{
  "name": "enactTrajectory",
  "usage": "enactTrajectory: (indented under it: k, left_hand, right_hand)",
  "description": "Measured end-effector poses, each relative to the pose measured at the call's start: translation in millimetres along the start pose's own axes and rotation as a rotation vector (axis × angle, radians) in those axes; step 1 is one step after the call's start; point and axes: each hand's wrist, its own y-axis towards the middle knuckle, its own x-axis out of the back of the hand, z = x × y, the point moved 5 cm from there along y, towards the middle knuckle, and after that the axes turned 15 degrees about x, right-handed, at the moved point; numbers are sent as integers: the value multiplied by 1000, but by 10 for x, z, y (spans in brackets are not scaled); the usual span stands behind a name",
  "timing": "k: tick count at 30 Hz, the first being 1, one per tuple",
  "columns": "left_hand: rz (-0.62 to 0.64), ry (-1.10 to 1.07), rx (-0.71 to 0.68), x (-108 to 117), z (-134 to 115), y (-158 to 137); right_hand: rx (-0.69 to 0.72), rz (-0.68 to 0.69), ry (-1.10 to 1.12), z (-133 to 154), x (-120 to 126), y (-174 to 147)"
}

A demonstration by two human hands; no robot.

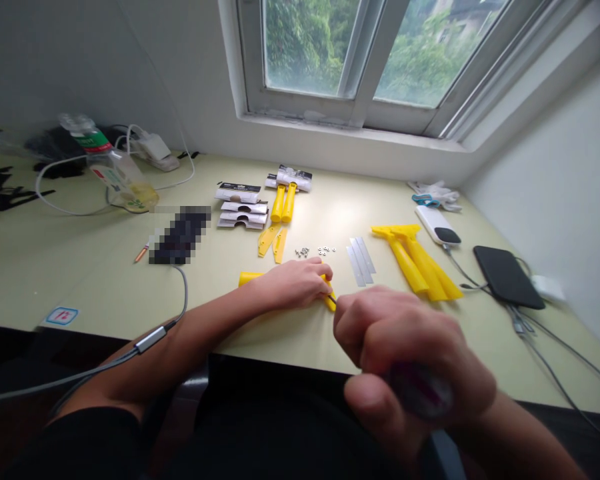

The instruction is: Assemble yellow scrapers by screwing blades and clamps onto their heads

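Pressed down on the table, my left hand is closed over a yellow plastic scraper, whose handle end sticks out to the left under my wrist. My right hand is wrapped round a screwdriver close to the camera. Its thin shaft points at the scraper's head by my left fingertips; the exact contact of the tip cannot be made out. Just beyond my left hand lie several small screws and several small white nuts or washers. Several flat metal blades lie to the right of these.
Yellow scraper handles lie at the right, near a power bank and a black device. Behind are yellow flat pieces, two yellow handles and card packaging. A bottle and cables are left.
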Motion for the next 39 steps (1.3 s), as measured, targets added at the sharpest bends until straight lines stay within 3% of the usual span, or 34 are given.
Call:
enactTrajectory:
  k: [2,6,9,11,14,16,17,20,22,24,28,30,34,36,37,39]
  left_hand:
    - [0,14,-50,-5,-13,-8]
    - [-9,51,-61,-31,10,-10]
    - [4,62,-64,-46,14,-10]
    - [6,70,-64,-51,16,-9]
    - [0,81,-67,-53,16,-9]
    - [-1,86,-69,-51,13,-10]
    - [1,87,-69,-50,12,-10]
    - [7,83,-67,-41,8,-8]
    - [10,75,-66,-36,8,-5]
    - [12,71,-64,-36,12,-2]
    - [1,73,-66,-37,10,-2]
    - [-5,69,-68,-36,5,-4]
    - [-3,53,-70,-37,4,-5]
    - [-5,49,-68,-38,10,-3]
    - [-5,48,-68,-40,13,-3]
    - [-5,49,-68,-44,19,-3]
  right_hand:
    - [-19,-66,-57,3,10,-60]
    - [-15,-518,-254,-36,172,-147]
    - [-36,-670,-350,-97,234,-140]
    - [7,-555,-399,-139,287,-38]
    - [2,-157,-745,-211,471,180]
    - [-123,62,-1016,-274,714,305]
    - [-185,165,-1036,-301,832,362]
    - [-228,519,-740,-321,988,485]
    - [-180,618,-611,-272,1017,544]
    - [-160,679,-725,-270,1025,577]
    - [-239,786,-1259,-396,1089,597]
    - [-235,777,-1196,-443,1100,604]
    - [-128,582,-644,-396,1019,619]
    - [-170,496,-455,-389,962,592]
    - [-209,465,-470,-403,954,575]
    - [-264,460,-740,-439,1004,552]
